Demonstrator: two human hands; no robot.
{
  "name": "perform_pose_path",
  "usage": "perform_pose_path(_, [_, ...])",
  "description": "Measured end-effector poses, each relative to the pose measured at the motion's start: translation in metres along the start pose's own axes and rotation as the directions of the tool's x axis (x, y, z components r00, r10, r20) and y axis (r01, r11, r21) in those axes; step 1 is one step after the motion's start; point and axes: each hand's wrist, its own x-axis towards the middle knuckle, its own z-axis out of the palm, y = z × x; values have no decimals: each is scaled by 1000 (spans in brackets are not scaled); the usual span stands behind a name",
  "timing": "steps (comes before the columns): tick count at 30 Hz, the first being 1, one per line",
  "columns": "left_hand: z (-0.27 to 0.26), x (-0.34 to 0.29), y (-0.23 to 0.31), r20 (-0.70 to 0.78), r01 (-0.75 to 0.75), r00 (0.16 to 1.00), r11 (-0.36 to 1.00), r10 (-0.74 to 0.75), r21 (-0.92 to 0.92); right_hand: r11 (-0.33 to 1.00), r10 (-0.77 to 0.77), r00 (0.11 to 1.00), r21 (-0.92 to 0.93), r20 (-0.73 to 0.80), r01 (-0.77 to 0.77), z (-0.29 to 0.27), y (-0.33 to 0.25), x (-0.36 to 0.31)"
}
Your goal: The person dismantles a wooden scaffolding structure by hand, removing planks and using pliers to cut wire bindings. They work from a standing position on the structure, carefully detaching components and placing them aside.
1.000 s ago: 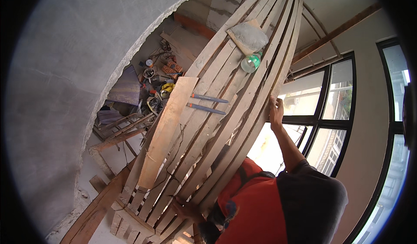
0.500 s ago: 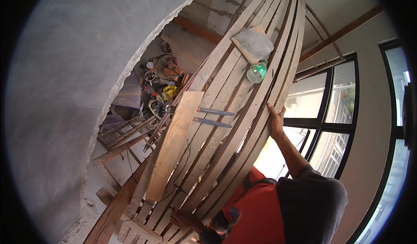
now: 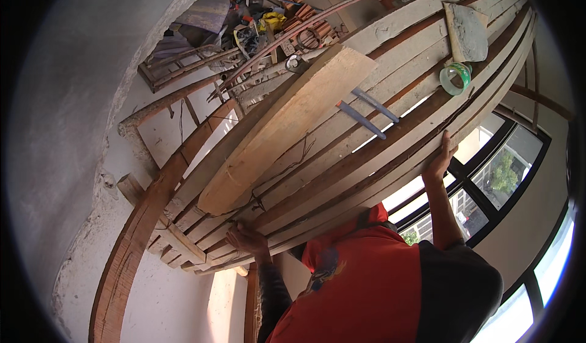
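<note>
My right hand (image 3: 436, 163) is wrapped over the outer edge of a slatted plank platform (image 3: 342, 187), thumb on top, the other fingers partly hidden below. Lower on the same platform, my left hand (image 3: 247, 240) lies against the slats near their end with its fingers apart. A pale loose board (image 3: 287, 129) rests on the slats, with a thin dark wire (image 3: 287, 172) beside it. Between the board and my right hand lie two blue-grey tapered sticks (image 3: 361, 120). Further up are a clear plastic bottle (image 3: 453, 79) with a green label and a mortar-smeared board (image 3: 469, 33).
A thick wooden beam (image 3: 137, 245) crosses below the platform's end. Bricks, a yellow bag (image 3: 271, 21) and other clutter lie on the floor at far left. A rough-edged grey wall (image 3: 73, 117) fills the left; black-framed windows (image 3: 488, 181) are at right.
The view has turned and shifted, so the platform now slants more across the picture. My hands remain at the platform, the right on its edge. The things on the slats seem unmoved.
</note>
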Motion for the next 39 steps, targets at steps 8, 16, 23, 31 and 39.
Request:
perform_pose_path(8, [-3,7,9,1,-12,1000,996,12,-87,993,-42,997,-108,68,49,-6,0,5])
perform_pose_path(16, [0,7,1,41,-47,998,997,50,-64,987,-65,997,-143,49,71,8,-4,-7])
perform_pose_path(23, [0,16,9,26,37,999,992,-34,-123,987,-132,988,-79,82,139,2,5,-1])
perform_pose_path(31, [-2,12,14,-23,69,997,979,-75,-190,967,-196,980,-164,16,196,6,0,-4])
perform_pose_path(39, [-3,13,16,7,101,995,981,-101,-164,978,-163,986,-135,-22,159,8,-4,-4])
